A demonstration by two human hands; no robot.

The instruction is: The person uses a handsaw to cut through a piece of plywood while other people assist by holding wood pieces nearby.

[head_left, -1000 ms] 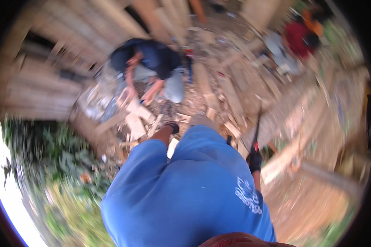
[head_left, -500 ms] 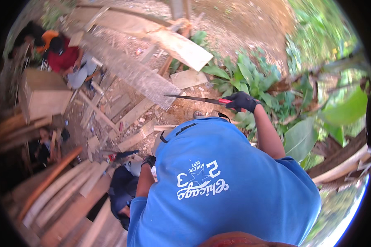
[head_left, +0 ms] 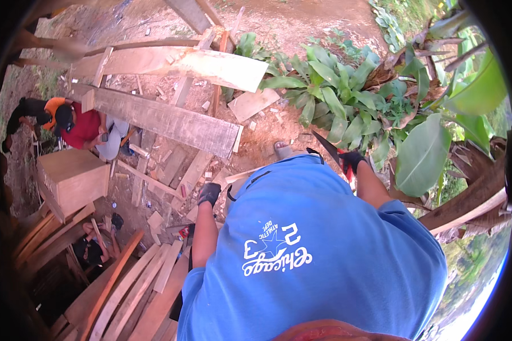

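My right hand [head_left: 352, 162], in a dark glove, is closed round the red handle of a handsaw [head_left: 327, 148]. The dark blade slants up and to the left beside broad green leaves, apart from the boards. My left hand [head_left: 209, 194], gloved too, hangs in front of my left side with its fingers stretched out and nothing seen in it. Beyond it a weathered grey plank [head_left: 165, 121] reaches in from the left, its cut end nearest me. A paler board [head_left: 210, 66] with a rough edge lies farther off.
Wood scraps litter the ground. Two people, one in a red shirt [head_left: 81, 132] and one in orange [head_left: 52, 109], are at the left by a wooden box [head_left: 77, 173]. Another person [head_left: 94, 247] sits lower left near stacked boards [head_left: 132, 295]. Leafy plants [head_left: 335, 94] grow at right.
The saw has swung from lying nearly level to a steeper slant, and my right hand has dropped closer to my side. My left hand has moved forward. A dark-clothed figure beside my left arm is gone from view.
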